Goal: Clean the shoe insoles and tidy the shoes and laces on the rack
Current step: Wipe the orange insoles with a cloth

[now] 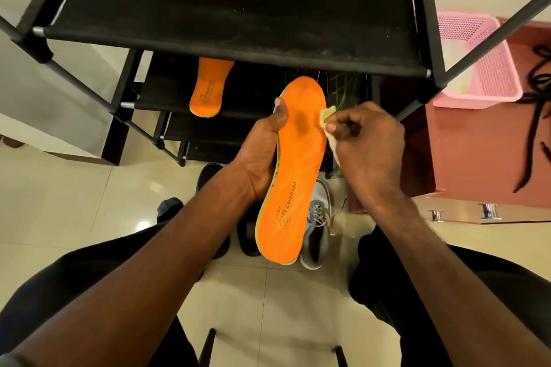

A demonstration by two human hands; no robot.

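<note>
The left hand [262,155] curls round the left edge of an orange insole [293,170], thumb pressed on its face; the fingers behind it are hidden. The right hand [366,143] pinches a pale yellow cloth [416,115] against the insole's right edge at about 2 o'clock from the middle of the insole; most of the cloth is buried in the fist. A dark smudge marks the insole near the thumb.

A second orange insole [208,88] lies on a lower shelf of the black rack [238,18] at 11 o'clock, its toe cut off by the shelf above. A dark shape further right on that shelf is too shadowed to make out.

A pink basket [489,68] at 2 o'clock holds something pale, hard to identify. Black laces [533,134] trail at 3 o'clock, partly out of frame.

On the floor, one grey shoe [317,226] and a black shoe [247,235] sit half hidden behind the held insole.
</note>
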